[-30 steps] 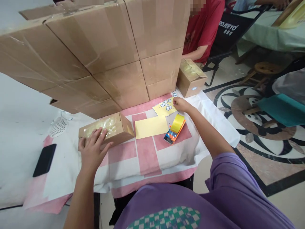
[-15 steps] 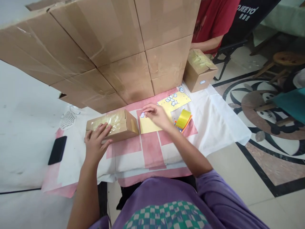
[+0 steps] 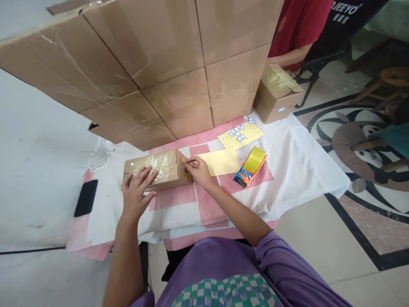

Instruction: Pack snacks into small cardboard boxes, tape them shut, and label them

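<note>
Touching taped carton (image 3: 166, 167), contents hidden: left hand (image 3: 136, 192) splayed, right hand (image 3: 198, 170) at end, grip unclear.

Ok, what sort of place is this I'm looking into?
Most likely an indoor packing corner, perhaps in a home or small workshop: stacked cardboard boxes stand along a cloth-covered table, a taped carton lies under the left hand, and what looks like yellow tape sits by a yellow sheet.
</note>
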`<state>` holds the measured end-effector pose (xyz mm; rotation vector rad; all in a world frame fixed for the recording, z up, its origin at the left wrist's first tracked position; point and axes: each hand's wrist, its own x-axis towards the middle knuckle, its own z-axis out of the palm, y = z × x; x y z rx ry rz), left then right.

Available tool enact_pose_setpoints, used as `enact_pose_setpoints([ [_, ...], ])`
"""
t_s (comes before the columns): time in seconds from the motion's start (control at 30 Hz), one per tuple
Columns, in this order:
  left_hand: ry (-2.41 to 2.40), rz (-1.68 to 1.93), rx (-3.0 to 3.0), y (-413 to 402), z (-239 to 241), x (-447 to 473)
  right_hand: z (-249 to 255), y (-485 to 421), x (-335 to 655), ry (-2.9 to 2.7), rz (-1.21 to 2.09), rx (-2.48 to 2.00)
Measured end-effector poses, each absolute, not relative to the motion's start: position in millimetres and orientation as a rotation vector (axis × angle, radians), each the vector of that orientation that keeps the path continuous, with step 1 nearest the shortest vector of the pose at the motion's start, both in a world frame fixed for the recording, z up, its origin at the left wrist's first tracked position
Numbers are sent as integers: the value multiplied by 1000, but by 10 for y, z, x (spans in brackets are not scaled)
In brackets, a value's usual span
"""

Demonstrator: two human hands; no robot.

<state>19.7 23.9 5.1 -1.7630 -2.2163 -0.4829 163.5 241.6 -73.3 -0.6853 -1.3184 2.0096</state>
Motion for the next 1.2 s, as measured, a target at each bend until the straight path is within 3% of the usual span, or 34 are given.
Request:
enact_pose_setpoints([
  [0.13, -2238, -466, -1741, 242, 56, 216, -780, 2233, 1676, -1419, 1748, -771],
  [0.37, -2272, -514, -1725, 239, 32, 209, -773, 2000, 1942, -1871, 1771, -629],
  [0.53, -2260, -677, -1767, 189, -7, 127, -543, 2269, 1838, -2297, 1327, -126],
  [0.63, -2220, -912, -1756, 159, 59, 177, -293, 2424, 1788, -2303, 1275, -29],
  [0.8, -2054, -1173, -1443, 76, 197, 439, 227, 2708, 2343, -2081, 1229, -324],
  [0.93, -2188, -1241, -1341, -51, 68, 495, 421, 3140, 3422, -1818, 823, -721],
  [1.07, -2340, -1270, -1289, -200, -225, 451, 176, 3559, 4570, -1633, 337, -1158],
  [1.2, -2402, -1331, -1268, -212, -470, 416, -297, 3854, 5049, -1565, 201, -1329],
])
